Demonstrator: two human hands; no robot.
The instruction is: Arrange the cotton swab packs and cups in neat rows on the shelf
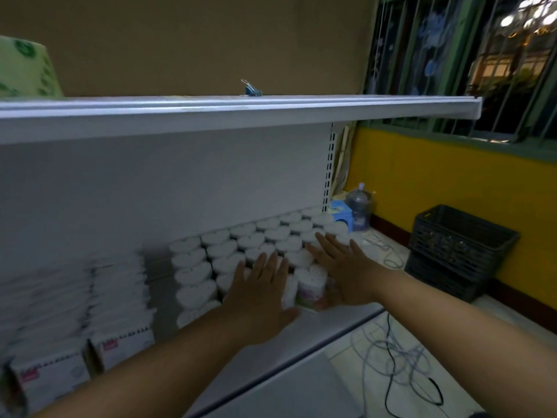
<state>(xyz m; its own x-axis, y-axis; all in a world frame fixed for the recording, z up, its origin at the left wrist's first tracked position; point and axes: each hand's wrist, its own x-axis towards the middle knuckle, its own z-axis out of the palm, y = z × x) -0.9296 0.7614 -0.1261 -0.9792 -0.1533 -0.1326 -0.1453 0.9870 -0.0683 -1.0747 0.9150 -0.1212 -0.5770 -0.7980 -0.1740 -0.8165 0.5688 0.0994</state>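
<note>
The left hand (262, 292) and right hand (346, 273) lay flat, fingers straight, against the front heart-shaped swab cups (312, 285); even, gentle pressure would likely square the rows.

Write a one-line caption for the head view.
Left hand and right hand rest flat on heart-shaped cotton swab cups on the shelf, beside boxed packs.

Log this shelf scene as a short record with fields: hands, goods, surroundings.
left hand: flat, fingers straight, resting on the cups
right hand: flat, fingers straight, against the cups
cups: heart-shaped tops, packed in rows, right part of the shelf
packs: white, two rows at left, blurred
upper shelf: binder clip on its edge
nearby: black crate, loose cables
</note>
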